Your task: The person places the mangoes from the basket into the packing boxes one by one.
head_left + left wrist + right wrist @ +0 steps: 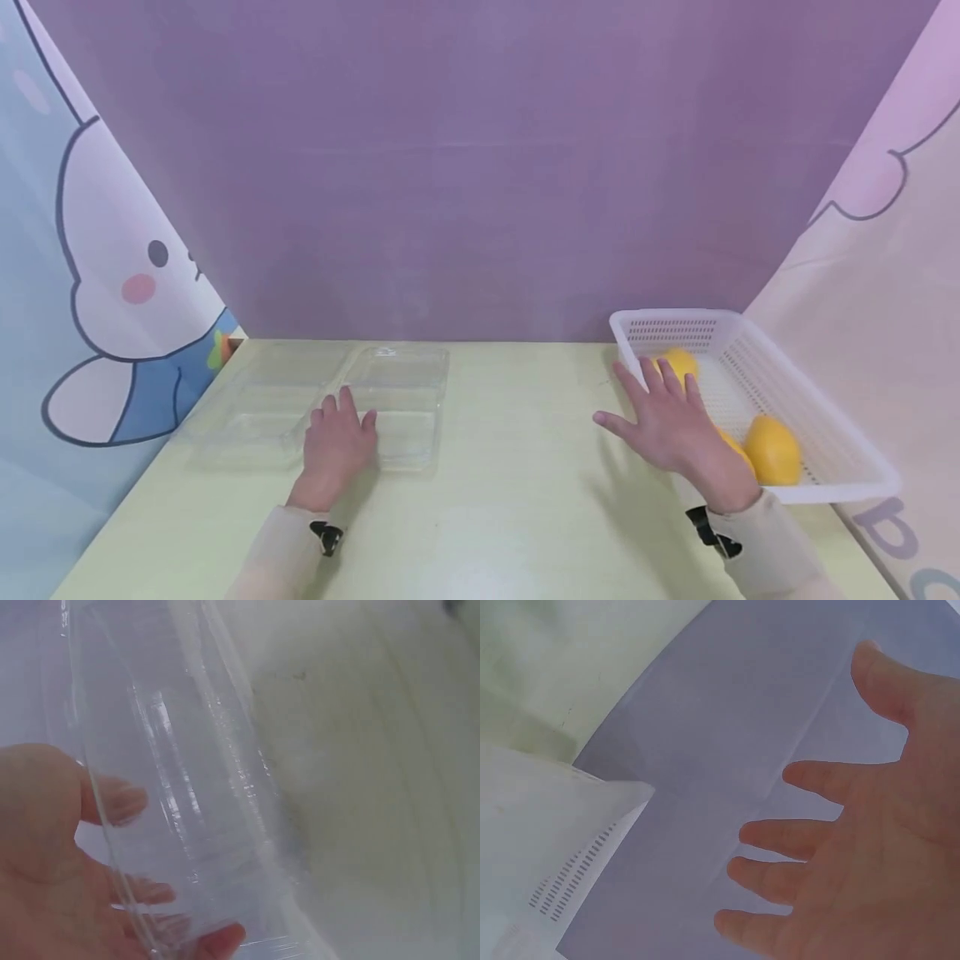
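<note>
A clear plastic clamshell container [408,383] lies unfolded on the left part of the table, its two halves side by side. My left hand [335,446] is over its middle, fingers extended. In the left wrist view, thumb and fingers show partly through the clear plastic wall [217,750]; whether they touch it I cannot tell. My right hand [667,425] is spread with palm down over the left side of a white basket [817,396], holding nothing. Inside the basket are yellow fruits: one at the back [681,363], one at the front [772,450], another mostly hidden by the hand.
The pale yellow table [510,500] stretches between container and basket. Behind it rises a purple backdrop [480,208]. Cartoon-printed cloths hang on the left [112,333] and right [885,333]. Black bands circle both wrists.
</note>
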The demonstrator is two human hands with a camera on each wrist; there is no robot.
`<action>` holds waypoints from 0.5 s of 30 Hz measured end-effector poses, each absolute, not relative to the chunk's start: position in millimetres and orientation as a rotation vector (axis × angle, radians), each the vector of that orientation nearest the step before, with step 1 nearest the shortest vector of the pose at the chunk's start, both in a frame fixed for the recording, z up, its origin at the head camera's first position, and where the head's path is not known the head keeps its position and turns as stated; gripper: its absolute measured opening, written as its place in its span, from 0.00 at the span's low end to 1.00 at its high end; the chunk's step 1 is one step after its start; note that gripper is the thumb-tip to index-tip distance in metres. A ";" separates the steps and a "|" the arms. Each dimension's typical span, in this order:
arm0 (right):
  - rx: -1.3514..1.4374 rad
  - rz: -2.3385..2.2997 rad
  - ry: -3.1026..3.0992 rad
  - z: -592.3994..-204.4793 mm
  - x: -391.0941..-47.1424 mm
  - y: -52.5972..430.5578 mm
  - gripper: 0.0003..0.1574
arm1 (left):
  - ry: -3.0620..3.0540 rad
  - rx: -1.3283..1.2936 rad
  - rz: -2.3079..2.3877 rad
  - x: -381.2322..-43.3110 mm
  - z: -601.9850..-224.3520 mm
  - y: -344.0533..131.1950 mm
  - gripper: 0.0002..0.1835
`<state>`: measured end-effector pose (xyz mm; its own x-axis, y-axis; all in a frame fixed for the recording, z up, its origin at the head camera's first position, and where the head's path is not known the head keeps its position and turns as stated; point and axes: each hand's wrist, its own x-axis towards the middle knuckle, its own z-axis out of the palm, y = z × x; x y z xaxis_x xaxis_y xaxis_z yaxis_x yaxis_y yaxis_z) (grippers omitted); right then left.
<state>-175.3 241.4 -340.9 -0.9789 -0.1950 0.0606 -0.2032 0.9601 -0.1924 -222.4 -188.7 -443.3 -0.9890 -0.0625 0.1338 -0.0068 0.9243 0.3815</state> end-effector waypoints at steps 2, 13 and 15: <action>0.312 0.328 -3.077 -340.4 -176.4 244.8 0.55 | -2.942 0.063 -0.649 -222.6 -445.1 -189.8 0.36; 0.279 0.420 -3.094 -341.4 -181.3 274.4 0.55 | -2.986 0.111 -0.873 -228.9 -442.9 -196.5 0.29; 0.276 0.425 -3.091 -342.0 -181.2 279.9 0.54 | -2.999 0.111 -0.892 -230.4 -442.3 -197.4 0.31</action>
